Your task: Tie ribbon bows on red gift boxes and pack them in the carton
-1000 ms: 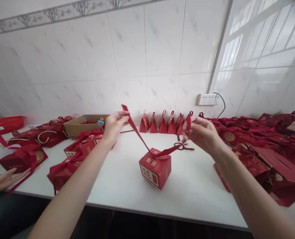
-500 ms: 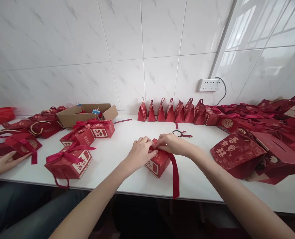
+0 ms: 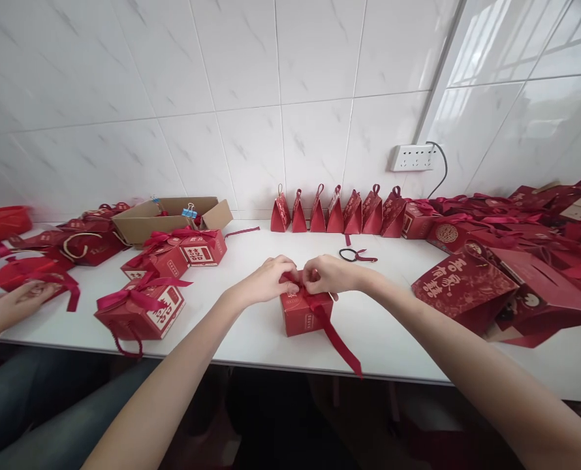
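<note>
A red gift box (image 3: 304, 320) sits on the white table in front of me. Both my hands meet at its top, fingertips pinched close together. My left hand (image 3: 273, 277) is closed on the red ribbon at the box's upper left. Bent at the fingers, my right hand (image 3: 327, 274) pinches the same ribbon (image 3: 339, 346) on the right. One long tail of it runs down the box's side and over the table toward the front edge. How the ribbon lies under my fingers is hidden.
Boxes with bows (image 3: 143, 303) stand to the left by a cardboard carton (image 3: 168, 219). Triangular boxes (image 3: 317, 214) line the wall. Scissors (image 3: 359, 255) lie behind my right hand. Large red boxes (image 3: 467, 294) are heaped right. At far left, another person's hand (image 3: 21, 303) holds a box.
The box has turned so its plain side faces me, and the ribbon tail now slants right. My hands have drawn closer together. The other person's box at left has moved.
</note>
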A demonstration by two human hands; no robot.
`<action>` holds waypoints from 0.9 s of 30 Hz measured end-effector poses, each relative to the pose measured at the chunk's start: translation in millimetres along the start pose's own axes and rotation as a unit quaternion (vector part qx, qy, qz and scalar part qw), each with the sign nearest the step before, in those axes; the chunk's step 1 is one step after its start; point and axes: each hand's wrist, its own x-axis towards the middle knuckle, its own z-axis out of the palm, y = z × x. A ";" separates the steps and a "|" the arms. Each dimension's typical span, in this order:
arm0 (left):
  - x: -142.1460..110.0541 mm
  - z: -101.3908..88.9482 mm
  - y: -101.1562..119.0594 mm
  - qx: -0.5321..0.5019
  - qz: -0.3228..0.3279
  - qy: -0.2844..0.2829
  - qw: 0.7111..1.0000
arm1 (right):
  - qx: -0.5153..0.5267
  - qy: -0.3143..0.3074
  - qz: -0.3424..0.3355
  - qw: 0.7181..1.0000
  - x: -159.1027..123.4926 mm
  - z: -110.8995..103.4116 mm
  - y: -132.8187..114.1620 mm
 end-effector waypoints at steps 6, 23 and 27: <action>1.0 9.2 19.2 0.027 0.009 0.048 0.998 | 0.152 0.084 0.008 0.985 -8.1 11.9 9.9; -10.8 33.8 0.5 -0.051 0.057 0.219 0.973 | 0.075 0.137 -0.043 0.987 -15.3 23.9 4.7; -12.0 31.0 1.6 -0.010 0.068 0.195 0.978 | 0.159 0.046 -0.030 0.986 -17.3 18.1 1.5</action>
